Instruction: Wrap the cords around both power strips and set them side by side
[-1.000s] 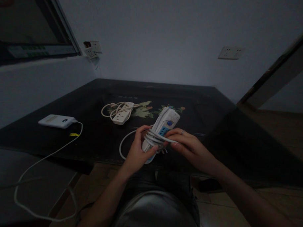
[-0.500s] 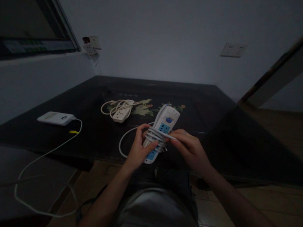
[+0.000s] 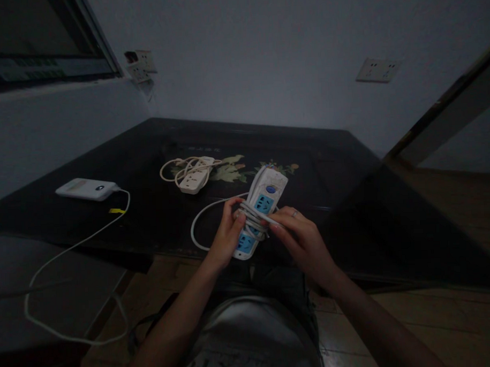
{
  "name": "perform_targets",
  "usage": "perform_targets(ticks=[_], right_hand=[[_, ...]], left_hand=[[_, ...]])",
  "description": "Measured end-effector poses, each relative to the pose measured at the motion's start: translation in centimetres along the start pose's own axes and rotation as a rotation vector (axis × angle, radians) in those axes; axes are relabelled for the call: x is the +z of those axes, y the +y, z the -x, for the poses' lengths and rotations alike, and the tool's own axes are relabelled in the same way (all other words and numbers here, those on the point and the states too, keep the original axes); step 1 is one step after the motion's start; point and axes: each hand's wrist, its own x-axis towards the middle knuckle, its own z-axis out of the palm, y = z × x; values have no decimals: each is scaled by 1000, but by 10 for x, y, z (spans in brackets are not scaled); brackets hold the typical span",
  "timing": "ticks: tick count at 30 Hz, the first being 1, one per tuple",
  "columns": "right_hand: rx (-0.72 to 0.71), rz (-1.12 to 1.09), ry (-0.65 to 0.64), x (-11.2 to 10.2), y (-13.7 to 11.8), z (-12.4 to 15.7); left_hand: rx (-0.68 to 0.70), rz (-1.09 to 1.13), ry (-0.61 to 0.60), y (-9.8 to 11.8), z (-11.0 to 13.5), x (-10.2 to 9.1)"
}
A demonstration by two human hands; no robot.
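Observation:
I hold a white power strip (image 3: 261, 204) with blue sockets over the near edge of a dark table (image 3: 157, 208). My left hand (image 3: 225, 237) grips its lower half, thumb up against the strip's side. Several turns of its white cord (image 3: 252, 222) are wound around the middle. My right hand (image 3: 301, 240), a ring on one finger, pinches the cord at the strip's right side. A loose loop of the same cord (image 3: 198, 222) hangs out to the left over the table.
A smaller cream power strip (image 3: 193, 178) with its cord bundled lies farther back on the table. A white power bank (image 3: 86, 189) sits at the left with a white cable (image 3: 70, 248) trailing off the edge. Wall sockets (image 3: 377, 70) are on the back wall.
The power strip and both hands have shifted slightly; the left thumb now presses higher on the strip, and the right hand has drawn the cord closer against the wound turns.

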Motion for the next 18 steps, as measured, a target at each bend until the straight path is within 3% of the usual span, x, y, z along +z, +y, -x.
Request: perform_targets(ticks=[5,10,18], right_hand=[[-8,-82,38,3,0,-4],[39,-145,177,15,4,-2],[146,-217,335,30,11,0]], left_hand=[[85,84,96,3,2,3],[126,80,148,-1,1,6],[133,128,20,2,3,7]])
